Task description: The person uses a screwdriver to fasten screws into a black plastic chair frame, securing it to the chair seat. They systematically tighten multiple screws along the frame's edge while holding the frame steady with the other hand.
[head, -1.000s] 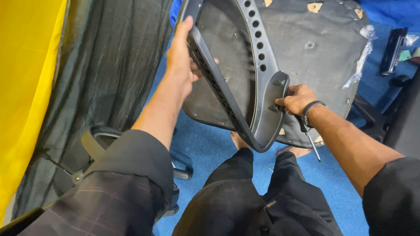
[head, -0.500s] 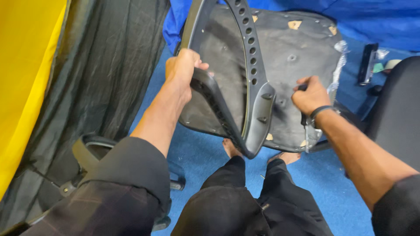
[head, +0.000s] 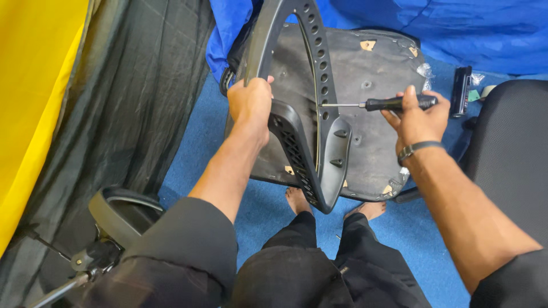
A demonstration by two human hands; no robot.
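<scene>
Chair back frame (head: 319, 142) (black plastic, perforated spine) stands upright over the upturned seat base (head: 382, 131), just above the person's bare feet. Left hand (head: 250, 102) is clenched around the frame's left bar. Right hand (head: 419, 117) grips a black-handled screwdriver (head: 377, 104), shaft horizontal, tip at the spine. Blue carpet (head: 194, 148) underneath; blue tarp (head: 468, 28) behind; armrest (head: 117, 214) lower left.

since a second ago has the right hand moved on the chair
Yes. The right hand left the lower end of the frame and went up and right; it now holds a screwdriver level, tip at the frame's holed strip, over the seat underside.
</scene>
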